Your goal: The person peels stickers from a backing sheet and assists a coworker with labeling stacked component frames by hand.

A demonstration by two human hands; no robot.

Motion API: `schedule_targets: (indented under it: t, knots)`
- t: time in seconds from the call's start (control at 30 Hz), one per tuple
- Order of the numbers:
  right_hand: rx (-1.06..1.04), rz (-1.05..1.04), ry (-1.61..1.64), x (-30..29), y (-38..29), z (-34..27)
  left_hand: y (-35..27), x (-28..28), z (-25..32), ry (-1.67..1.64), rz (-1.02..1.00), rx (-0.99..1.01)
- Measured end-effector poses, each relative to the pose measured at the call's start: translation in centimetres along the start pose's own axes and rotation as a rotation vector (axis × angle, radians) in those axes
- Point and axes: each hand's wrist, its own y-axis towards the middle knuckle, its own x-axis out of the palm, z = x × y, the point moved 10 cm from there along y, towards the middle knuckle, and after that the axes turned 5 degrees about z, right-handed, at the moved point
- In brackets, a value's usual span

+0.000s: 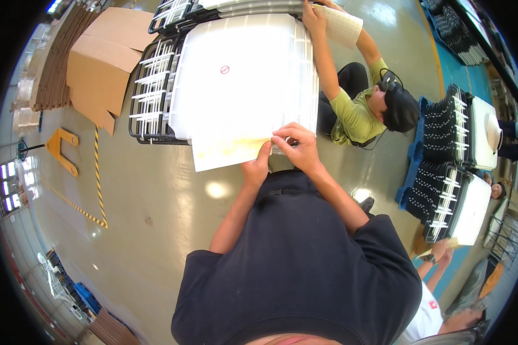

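Note:
My left hand [257, 163] pinches the near right edge of a sheet of stickers [224, 151], white with pale yellow marks. The thumb and fingers of my right hand [300, 146] meet at the sheet's corner; whether a sticker is between them is too small to see. Beneath and beyond the sheet lies a white plastic panel [246, 51] with a small red round mark [225, 70]. It tops a stack of folded frames [153, 92] with black tubes and white bars.
A co-worker [358, 103] crouches at the stack's right side, holding another sticker sheet [339, 26]. Left stand a cardboard box [99, 60] and a yellow pallet jack [60, 146]. Stacked folded furniture [440, 129] rests on blue pallets at right, near another person's hands [440, 252].

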Motion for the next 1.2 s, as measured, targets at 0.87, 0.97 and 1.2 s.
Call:
schedule_targets:
  t: [0.87, 0.97, 1.2]
  knots:
    - [-0.083, -0.101, -0.084, -0.2, -1.1, -1.0, -1.6, -0.7, -0.6, 0.029, -0.041, -0.015]
    - [-0.086, -0.105, -0.094, 0.1, -1.3, -1.0, -1.6, -0.9, -0.9, 0.023, -0.068, -0.005]
    - [-0.037, -0.102, -0.105, 0.7, -1.8, -0.7, -1.6, -1.4, -0.1, -0.012, -0.076, 0.010]
